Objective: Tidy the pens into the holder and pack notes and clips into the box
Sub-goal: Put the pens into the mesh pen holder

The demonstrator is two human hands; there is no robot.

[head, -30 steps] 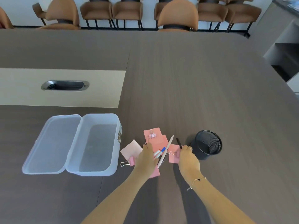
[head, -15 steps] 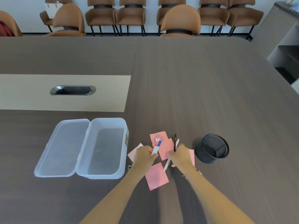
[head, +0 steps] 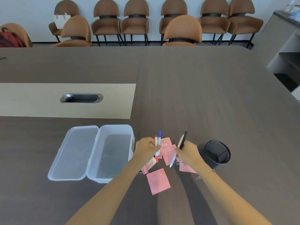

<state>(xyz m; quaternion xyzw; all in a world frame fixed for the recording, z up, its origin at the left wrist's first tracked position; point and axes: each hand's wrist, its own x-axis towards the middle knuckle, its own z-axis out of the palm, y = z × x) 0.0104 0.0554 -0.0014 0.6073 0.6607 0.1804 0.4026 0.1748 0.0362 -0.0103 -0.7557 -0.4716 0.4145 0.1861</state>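
Observation:
My left hand (head: 146, 147) grips two white pens upright, one red-capped (head: 156, 140) and one blue-capped (head: 159, 136). My right hand (head: 188, 151) holds a black pen (head: 184, 138) together with a white pen (head: 173, 159), both tilted. Several pink notes (head: 158, 181) lie on the table under and between my hands, with binder clips (head: 164, 144) among them. The black mesh pen holder (head: 217, 153) stands just right of my right hand. The clear plastic box (head: 113, 153) sits open left of my left hand, its lid (head: 74, 153) folded out to the left.
The dark wooden table (head: 203, 95) stretches far ahead, with a light inset panel and a cable slot (head: 81, 98) at left. Brown chairs (head: 182, 30) line the far side. A grey shelf unit (head: 285, 59) stands at the right.
Both hands have lifted off the table with their pens, now held more upright. The left hand holds the red and blue pens; the right has gathered the black and white pens.

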